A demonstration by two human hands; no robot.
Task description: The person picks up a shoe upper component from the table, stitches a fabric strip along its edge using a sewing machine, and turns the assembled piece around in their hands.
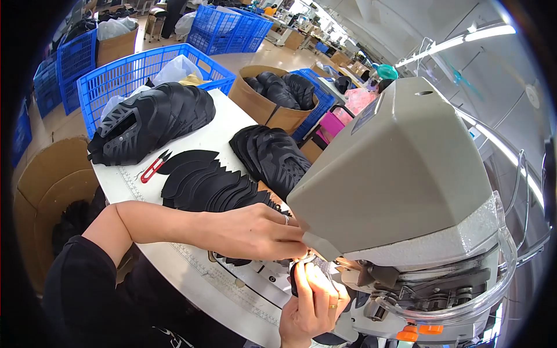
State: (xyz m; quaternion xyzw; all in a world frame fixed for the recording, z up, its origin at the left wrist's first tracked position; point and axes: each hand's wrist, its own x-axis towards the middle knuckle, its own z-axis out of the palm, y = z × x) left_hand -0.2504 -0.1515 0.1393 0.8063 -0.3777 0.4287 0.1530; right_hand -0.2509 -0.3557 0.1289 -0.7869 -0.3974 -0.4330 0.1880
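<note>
My left hand (255,232) reaches in from the left, its fingers bent and pressed together at the needle area of the sewing machine (400,168). Its fingertips are partly hidden by the machine head, so what they pinch cannot be made out. Below it, my right hand (313,301) is closed on a black shoe piece (295,279), under the bright machine lamp. Most of that piece is covered by the fingers. Beside my left hand lies a fanned stack of black cut shoe parts (203,182), and behind it a pile of black shoe uppers (272,156).
Another heap of black shoe uppers (156,119) and red thread snips (155,166) lie on the white table (223,116). A blue crate (104,87) and a cardboard box of uppers (249,101) stand behind. A brown carton (52,180) is at the left.
</note>
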